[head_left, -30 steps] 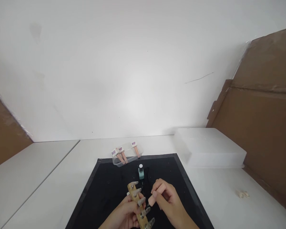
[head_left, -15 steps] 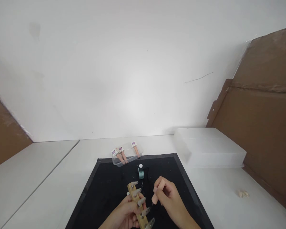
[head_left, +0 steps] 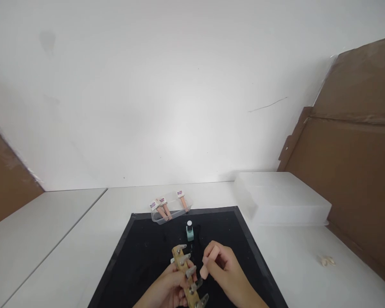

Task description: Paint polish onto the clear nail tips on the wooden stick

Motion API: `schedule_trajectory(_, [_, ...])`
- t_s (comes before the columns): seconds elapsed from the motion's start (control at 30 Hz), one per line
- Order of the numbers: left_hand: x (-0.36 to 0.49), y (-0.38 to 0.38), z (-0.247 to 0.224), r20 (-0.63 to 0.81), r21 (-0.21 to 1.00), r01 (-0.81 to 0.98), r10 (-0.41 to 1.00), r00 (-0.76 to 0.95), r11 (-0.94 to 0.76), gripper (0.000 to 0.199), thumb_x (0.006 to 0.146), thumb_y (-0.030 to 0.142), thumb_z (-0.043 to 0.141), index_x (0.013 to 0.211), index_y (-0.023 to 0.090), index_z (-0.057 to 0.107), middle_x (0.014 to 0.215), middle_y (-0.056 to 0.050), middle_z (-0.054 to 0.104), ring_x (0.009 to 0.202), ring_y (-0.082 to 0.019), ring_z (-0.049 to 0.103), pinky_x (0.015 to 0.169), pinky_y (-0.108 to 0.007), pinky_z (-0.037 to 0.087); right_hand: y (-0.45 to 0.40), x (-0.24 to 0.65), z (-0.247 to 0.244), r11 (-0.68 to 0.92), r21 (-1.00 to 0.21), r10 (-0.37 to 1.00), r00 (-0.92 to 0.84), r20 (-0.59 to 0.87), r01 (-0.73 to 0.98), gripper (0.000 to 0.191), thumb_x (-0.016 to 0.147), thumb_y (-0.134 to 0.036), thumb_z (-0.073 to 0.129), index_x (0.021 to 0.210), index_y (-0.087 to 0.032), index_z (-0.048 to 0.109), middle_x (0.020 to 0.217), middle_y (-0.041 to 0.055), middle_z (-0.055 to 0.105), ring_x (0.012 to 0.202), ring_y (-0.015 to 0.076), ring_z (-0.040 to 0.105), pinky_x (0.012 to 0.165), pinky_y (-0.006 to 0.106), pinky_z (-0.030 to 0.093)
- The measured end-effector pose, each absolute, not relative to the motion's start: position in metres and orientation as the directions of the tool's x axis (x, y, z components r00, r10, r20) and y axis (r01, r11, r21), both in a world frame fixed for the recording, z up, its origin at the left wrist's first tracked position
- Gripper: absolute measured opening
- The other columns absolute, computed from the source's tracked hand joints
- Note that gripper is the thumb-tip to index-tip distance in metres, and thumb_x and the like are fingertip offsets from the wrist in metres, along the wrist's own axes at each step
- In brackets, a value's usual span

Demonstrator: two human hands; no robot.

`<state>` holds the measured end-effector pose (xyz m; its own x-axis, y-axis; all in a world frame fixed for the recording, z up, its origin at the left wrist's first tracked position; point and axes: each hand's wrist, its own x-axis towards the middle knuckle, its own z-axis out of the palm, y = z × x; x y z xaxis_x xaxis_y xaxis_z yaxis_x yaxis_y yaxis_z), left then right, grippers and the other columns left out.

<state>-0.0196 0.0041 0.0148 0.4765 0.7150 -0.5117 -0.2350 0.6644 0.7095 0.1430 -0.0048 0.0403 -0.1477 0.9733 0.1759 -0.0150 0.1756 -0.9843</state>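
My left hand [head_left: 167, 285] is closed around a wooden strip [head_left: 176, 252] that slants down toward the lower edge. Several clear nail tips [head_left: 191, 271] stick out to the right from metal clips along it. My right hand [head_left: 228, 273] pinches a pink brush handle [head_left: 204, 272], its lower end close to a lower nail tip. The bristle end is hard to make out. Just beyond my hands, a small teal bottle [head_left: 190, 235] with a dark neck and white top stands upright on the black mat [head_left: 147, 252].
A clear tray [head_left: 160, 221] holds pink sticks [head_left: 183, 204] with white labelled ends at the mat's back edge. A translucent white box [head_left: 285, 201] stands at the right, in front of a brown cardboard panel [head_left: 349, 171]. Small pale pieces [head_left: 326, 260] lie on the white table.
My right hand has shifted slightly left and down with the pink brush handle, whose lower end is nearer the nail tips. The left hand and the strip have hardly moved.
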Motion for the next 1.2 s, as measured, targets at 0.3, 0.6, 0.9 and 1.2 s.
schedule_trajectory(0.3, [-0.019, 0.0029, 0.021, -0.513, 0.723, -0.215, 0.719, 0.468, 0.656, 0.029, 0.049, 0.012, 0.051, 0.078, 0.017, 0.052, 0.062, 0.005, 0.053, 0.045, -0.004, 0.039, 0.046, -0.02, 0.028, -0.0038, 0.145, 0.0369, 0.212, -0.972, 0.969, -0.105, 0.222, -0.103, 0.031, 0.079, -0.025, 0.054, 0.053, -0.02, 0.038, 0.058, -0.0031, 0.049, 0.045, 0.0098, 0.044, 0.044, 0.022, 0.029])
schedule_trajectory(0.6, [-0.0187, 0.0043, 0.0164, -0.514, 0.715, -0.236, 0.723, 0.461, 0.658, 0.027, 0.049, 0.013, 0.052, 0.075, 0.018, 0.05, 0.055, 0.007, 0.048, 0.045, -0.005, 0.04, 0.046, -0.02, 0.028, -0.0068, 0.1463, 0.0369, 0.24, -0.97, 0.957, -0.162, 0.241, -0.02, 0.016, 0.078, -0.021, 0.054, 0.063, -0.017, 0.053, 0.062, -0.0004, 0.053, 0.053, 0.0122, 0.047, 0.049, 0.023, 0.032])
schedule_trajectory(0.9, [-0.0203, 0.003, 0.0186, -0.493, 0.729, -0.234, 0.73, 0.473, 0.644, 0.028, 0.049, 0.012, 0.053, 0.077, 0.017, 0.052, 0.062, 0.005, 0.053, 0.046, -0.005, 0.039, 0.046, -0.02, 0.028, -0.0025, 0.1457, 0.0351, 0.223, -0.972, 0.971, -0.074, 0.228, -0.071, 0.03, 0.078, -0.018, 0.051, 0.052, -0.02, 0.036, 0.057, -0.0027, 0.048, 0.047, 0.0107, 0.048, 0.046, 0.023, 0.032])
schedule_trajectory(1.2, [-0.0192, 0.0044, 0.0198, -0.539, 0.715, -0.21, 0.717, 0.441, 0.667, 0.03, 0.047, 0.012, 0.05, 0.076, 0.017, 0.051, 0.055, 0.007, 0.049, 0.044, -0.004, 0.035, 0.047, -0.02, 0.027, -0.0061, 0.1442, 0.0388, 0.22, -0.965, 0.961, -0.14, 0.24, -0.141, 0.03, 0.079, -0.033, 0.058, 0.055, -0.018, 0.047, 0.062, -0.0014, 0.051, 0.045, 0.0081, 0.043, 0.044, 0.022, 0.031])
